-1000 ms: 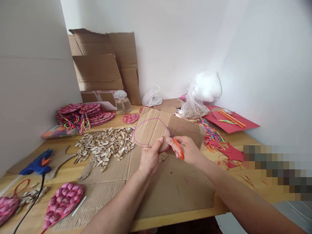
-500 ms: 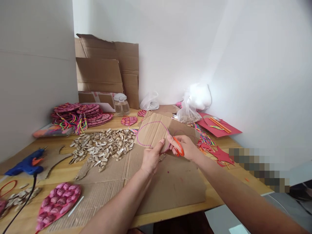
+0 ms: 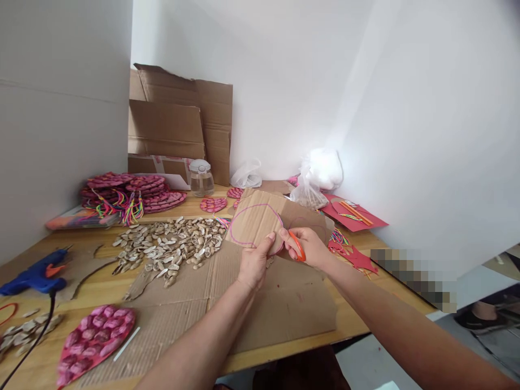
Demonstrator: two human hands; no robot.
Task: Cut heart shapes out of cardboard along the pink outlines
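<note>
My left hand [image 3: 257,257] grips the lower edge of a piece of cardboard [image 3: 254,219], thumb on top. A purple rounded outline is drawn on its face, and a second outline shows on the darker part to the right. My right hand [image 3: 306,246] is closed round the orange handles of a pair of scissors [image 3: 299,246] at the right side of the outline. The blades are hidden behind my fingers and the cardboard. Both hands are close together above a flat cardboard sheet [image 3: 284,314] on the table.
Peanut shells [image 3: 174,246] lie heaped left of centre. A blue glue gun [image 3: 34,272] and a pink shell-covered piece [image 3: 97,341] are at the left. Farther back stand stacked pink pieces [image 3: 142,192], a water bottle [image 3: 201,177] and plastic bags [image 3: 311,187]. Red paper [image 3: 357,214] lies at right.
The camera view has turned slightly, shifting the surroundings. The scissors' handles look closer together than before. My left hand keeps its hold on the cardboard.
</note>
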